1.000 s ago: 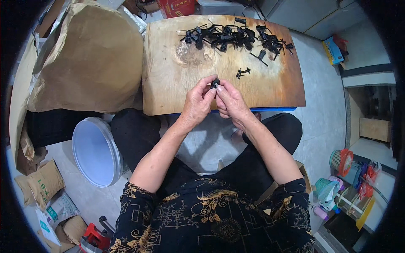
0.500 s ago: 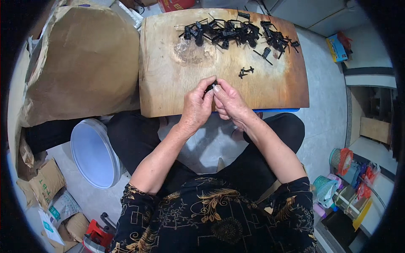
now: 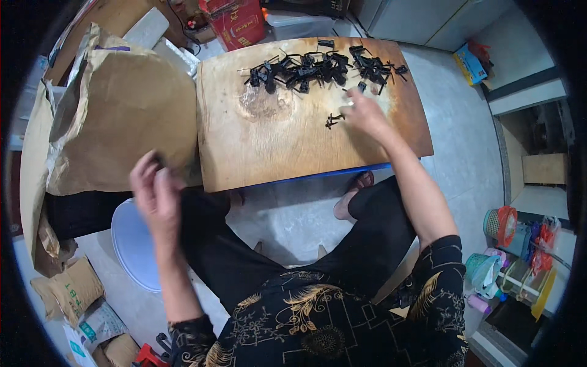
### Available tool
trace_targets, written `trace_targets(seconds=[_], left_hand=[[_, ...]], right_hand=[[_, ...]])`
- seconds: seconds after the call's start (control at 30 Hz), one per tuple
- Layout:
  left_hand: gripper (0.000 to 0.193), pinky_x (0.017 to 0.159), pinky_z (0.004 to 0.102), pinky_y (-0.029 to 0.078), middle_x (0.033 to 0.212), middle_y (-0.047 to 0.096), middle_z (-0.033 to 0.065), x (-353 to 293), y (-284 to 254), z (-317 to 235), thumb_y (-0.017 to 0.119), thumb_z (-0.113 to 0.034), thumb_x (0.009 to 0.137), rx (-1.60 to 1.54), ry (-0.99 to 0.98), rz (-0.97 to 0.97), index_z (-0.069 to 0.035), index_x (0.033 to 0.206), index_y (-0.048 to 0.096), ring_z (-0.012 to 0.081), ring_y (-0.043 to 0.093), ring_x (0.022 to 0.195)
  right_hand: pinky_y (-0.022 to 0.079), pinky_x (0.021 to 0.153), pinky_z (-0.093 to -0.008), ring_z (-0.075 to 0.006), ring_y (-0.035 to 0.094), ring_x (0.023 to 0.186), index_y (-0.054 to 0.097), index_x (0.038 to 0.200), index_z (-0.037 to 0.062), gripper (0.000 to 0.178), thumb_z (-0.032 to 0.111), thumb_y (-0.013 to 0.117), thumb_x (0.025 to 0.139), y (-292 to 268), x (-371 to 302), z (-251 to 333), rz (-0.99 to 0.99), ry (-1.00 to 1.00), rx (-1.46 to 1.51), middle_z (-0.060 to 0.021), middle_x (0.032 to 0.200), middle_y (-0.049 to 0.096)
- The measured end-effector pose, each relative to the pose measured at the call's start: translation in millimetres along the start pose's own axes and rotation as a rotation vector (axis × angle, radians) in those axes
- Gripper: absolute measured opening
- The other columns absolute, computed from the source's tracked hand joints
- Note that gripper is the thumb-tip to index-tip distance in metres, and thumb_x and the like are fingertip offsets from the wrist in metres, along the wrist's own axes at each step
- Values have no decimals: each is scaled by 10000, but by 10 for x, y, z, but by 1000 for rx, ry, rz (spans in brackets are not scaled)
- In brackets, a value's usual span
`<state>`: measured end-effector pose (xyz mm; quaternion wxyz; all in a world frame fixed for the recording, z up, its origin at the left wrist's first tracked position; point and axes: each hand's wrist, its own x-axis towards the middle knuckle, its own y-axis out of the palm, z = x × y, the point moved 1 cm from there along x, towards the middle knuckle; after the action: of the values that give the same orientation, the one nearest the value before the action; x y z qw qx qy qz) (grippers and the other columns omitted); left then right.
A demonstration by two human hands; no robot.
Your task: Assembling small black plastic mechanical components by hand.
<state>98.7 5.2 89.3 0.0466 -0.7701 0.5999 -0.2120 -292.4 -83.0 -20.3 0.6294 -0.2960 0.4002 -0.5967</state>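
My left hand (image 3: 158,192), blurred by motion, is closed around a small black plastic part (image 3: 158,159), of which only a dark bit shows. It is in front of a large brown paper sack (image 3: 125,116), above and beside a white bucket (image 3: 125,244). Over the right half of the wooden board, my right hand (image 3: 367,116) hovers with smeared fingers; whether they hold anything cannot be made out. Just left of its fingertips lie several small black pins (image 3: 334,120). A single black clip-like part (image 3: 362,87) lies beyond them. Along the far side sits a pile of black plastic parts (image 3: 306,70) with thin rods.
The wooden board (image 3: 269,150) serves as a tabletop before my knees. A red box (image 3: 235,25) and a clear plastic tub (image 3: 302,25) stand behind it. Packed bags (image 3: 76,287) lie at lower left; baskets (image 3: 498,223) and a shelf unit are at the right.
My hands, together at the board's near edge before, have parted. The left swung left toward the sack with the black part; the right moved out over the board toward the pins. The view shifted slightly.
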Motion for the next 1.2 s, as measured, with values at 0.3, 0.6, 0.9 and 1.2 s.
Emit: trace_targets(seconds=[0.3, 0.6, 0.9, 1.2], left_hand=[[251, 435, 229, 403, 704, 516, 60, -724, -2395, 1372, 408, -113, 923, 582, -422, -45, -78, 1167, 455, 92, 469, 499], [262, 776, 318, 453, 1016, 575, 153, -614, -2019, 1212, 504, -111, 876, 1038, 154, -136, -16, 1119, 523, 230, 571, 926], [570, 591, 227, 499, 1112, 541, 135, -344, 710, -88, 573, -191, 877, -635, -420, 655, -8, 1339, 295, 148, 620, 777], [443, 589, 219, 542, 976, 630, 113, -279, 1224, 252, 617, -178, 849, -1126, -601, 710, -5, 1215, 436, 170, 656, 779]], right_hand=[[466, 823, -459, -388, 585, 941, 532, 1013, 38, 248, 178, 504, 811, -3, 209, -371, -163, 230, -233, -241, 967, 608], [444, 668, -421, -324, 555, 749, 547, 872, 17, 172, 173, 509, 812, 91, -178, 200, -226, -87, 88, -215, 766, 567], [359, 495, -295, -133, 421, 542, 452, 812, 19, 95, 64, 521, 859, 284, -1170, 1296, -251, -448, 432, -72, 586, 428], [471, 591, -319, -263, 610, 668, 522, 1066, 11, 234, -16, 512, 834, 470, -1214, 1176, -231, -575, 389, -146, 750, 578]])
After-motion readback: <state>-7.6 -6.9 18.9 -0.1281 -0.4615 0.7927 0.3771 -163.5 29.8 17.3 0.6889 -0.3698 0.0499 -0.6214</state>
